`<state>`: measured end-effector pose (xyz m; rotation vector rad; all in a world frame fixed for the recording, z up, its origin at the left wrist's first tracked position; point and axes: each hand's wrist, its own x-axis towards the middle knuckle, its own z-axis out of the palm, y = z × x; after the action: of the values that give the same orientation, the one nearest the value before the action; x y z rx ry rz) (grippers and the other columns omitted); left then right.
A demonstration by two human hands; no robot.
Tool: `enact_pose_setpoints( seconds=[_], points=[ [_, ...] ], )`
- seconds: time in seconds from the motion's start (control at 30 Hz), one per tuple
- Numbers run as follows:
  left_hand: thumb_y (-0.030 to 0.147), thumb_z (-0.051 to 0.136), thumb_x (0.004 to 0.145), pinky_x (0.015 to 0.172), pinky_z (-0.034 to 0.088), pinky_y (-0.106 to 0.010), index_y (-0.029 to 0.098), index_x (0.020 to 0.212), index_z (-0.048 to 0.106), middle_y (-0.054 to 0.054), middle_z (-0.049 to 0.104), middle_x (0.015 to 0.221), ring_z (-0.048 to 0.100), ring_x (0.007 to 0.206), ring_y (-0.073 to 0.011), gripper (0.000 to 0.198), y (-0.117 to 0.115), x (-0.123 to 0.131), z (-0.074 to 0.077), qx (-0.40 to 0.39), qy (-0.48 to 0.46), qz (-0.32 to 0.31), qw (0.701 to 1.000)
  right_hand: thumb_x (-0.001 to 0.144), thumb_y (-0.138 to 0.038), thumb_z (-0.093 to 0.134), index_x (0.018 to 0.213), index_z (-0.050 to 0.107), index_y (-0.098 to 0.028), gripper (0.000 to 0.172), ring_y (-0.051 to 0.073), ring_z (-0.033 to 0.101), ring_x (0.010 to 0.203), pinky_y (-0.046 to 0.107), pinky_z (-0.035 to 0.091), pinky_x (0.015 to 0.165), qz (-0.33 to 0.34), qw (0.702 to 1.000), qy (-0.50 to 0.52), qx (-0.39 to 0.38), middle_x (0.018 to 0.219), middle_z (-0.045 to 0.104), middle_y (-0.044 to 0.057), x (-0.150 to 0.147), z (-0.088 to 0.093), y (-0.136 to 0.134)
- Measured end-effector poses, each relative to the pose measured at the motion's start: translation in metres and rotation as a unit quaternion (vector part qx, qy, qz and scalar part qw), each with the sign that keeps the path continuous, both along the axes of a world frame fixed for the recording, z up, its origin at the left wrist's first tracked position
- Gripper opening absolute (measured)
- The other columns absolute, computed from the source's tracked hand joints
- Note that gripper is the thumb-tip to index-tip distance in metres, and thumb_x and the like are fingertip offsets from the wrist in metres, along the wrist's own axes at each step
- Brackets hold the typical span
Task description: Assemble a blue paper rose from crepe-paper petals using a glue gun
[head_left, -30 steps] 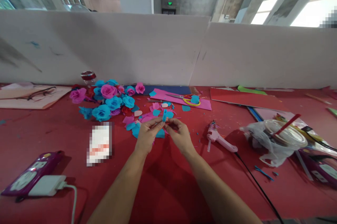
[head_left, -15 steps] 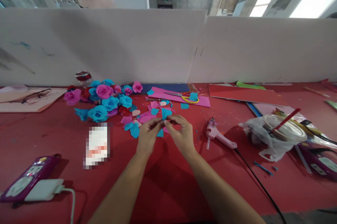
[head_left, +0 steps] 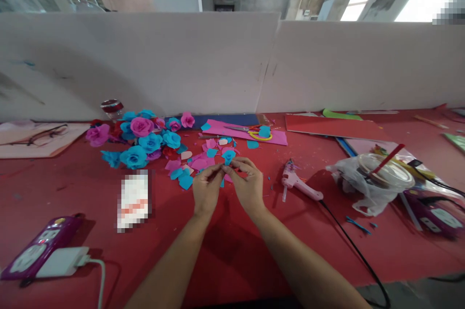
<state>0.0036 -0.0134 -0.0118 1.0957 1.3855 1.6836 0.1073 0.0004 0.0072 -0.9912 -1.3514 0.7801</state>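
My left hand point(head_left: 206, 188) and my right hand point(head_left: 247, 184) meet over the red table point(head_left: 225, 251), fingertips pinched together on a small blue paper piece point(head_left: 228, 156) that sticks up between them. Loose blue and pink paper petals point(head_left: 189, 169) lie scattered just beyond and left of my hands. Farther back left sits a heap of finished blue and pink paper roses point(head_left: 143, 135).
A pink glue gun point(head_left: 298, 185) with a black cord lies right of my hands. Scissors point(head_left: 250, 131) rest on a pink sheet at the back. A plastic cup in a bag point(head_left: 378, 182) stands at right, a purple power strip point(head_left: 39, 250) at left. White panels wall the table's far edge.
The blue piece between my fingers has gone from a narrow upright roll to a wider, fuller shape. My hands stay pinched together in about the same spot on the table.
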Motion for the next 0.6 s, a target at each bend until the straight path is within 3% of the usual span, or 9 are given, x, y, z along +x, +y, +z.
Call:
enact_pose_setpoints(
  seconds=[0.23,0.37,0.43,0.6],
  points=[
    [0.027,0.068,0.07,0.076,0.048,-0.029,0.022,0.079,0.073,0.0,0.071,0.077,0.063,0.077,-0.0169,0.012,0.003,-0.002,-0.002,0.002,0.015,-0.039,0.999,0.074,-0.022,0.069,0.072,0.072,-0.024,0.004,0.019,0.061,0.078,0.033,0.048,0.075,-0.003,1.0,-0.011,0.029,0.079,0.067,0.004,0.002,-0.002,0.003],
    [0.023,0.068,0.071,0.091,0.045,-0.032,0.024,0.085,0.074,-0.003,0.072,0.098,0.062,0.098,-0.0188,0.015,0.006,-0.015,0.005,0.032,0.032,-0.079,0.996,0.077,-0.022,0.066,0.075,0.071,-0.025,0.007,0.02,0.062,0.082,0.035,0.045,0.081,-0.006,0.997,-0.066,0.05,0.082,0.07,0.003,0.004,-0.003,0.006],
    [0.023,0.07,0.07,0.093,0.044,-0.031,0.025,0.089,0.074,-0.003,0.071,0.103,0.062,0.101,-0.0182,0.02,0.007,-0.02,0.008,0.03,-0.002,-0.087,0.996,0.077,-0.026,0.066,0.079,0.072,-0.025,0.006,0.021,0.063,0.082,0.035,0.045,0.08,-0.008,0.997,-0.07,0.027,0.083,0.071,0.003,0.004,-0.004,0.006],
    [0.027,0.075,0.065,0.086,0.05,-0.034,0.02,0.088,0.074,-0.005,0.073,0.088,0.067,0.084,-0.0177,0.024,0.005,-0.019,0.011,-0.013,-0.154,-0.132,0.979,0.075,-0.034,0.069,0.082,0.073,-0.023,0.014,0.021,0.065,0.075,0.033,0.047,0.073,-0.02,0.997,-0.065,-0.027,0.079,0.073,0.003,0.004,-0.006,0.005]
  ],
)
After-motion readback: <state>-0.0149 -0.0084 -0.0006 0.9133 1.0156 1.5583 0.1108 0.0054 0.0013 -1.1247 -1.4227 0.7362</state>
